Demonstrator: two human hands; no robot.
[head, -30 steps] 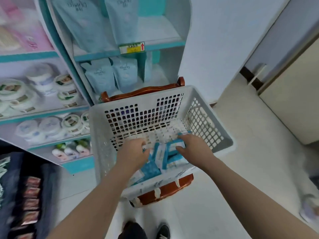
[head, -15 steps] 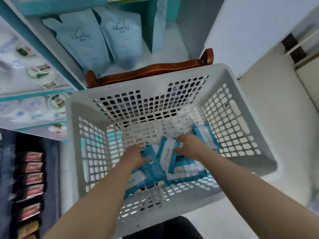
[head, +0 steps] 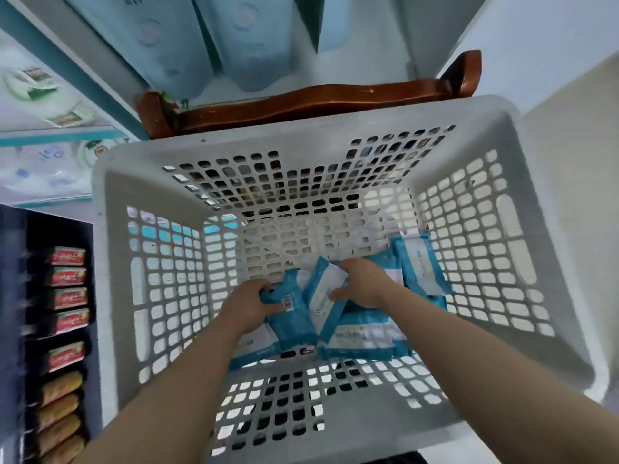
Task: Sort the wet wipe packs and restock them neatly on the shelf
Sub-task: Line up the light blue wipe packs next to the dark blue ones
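The one camera sat on the person's head and looked steeply down and forward into a white perforated basket (head: 110,262), so near that the basket filled most of the frame. Both forearms ran in from the bottom edge, and the wide lens bent the shelf (head: 60,139) at upper left and the wooden chair back (head: 301,105) beyond the far rim (there was no second view to share any part with).

2 bare forearms reach in from the bottom edge, uncovered from elbow to wrist, with no sleeves showing. The bare left hand (head: 249,304) and bare right hand (head: 363,283) carry no visible gloves, rings, or watch.
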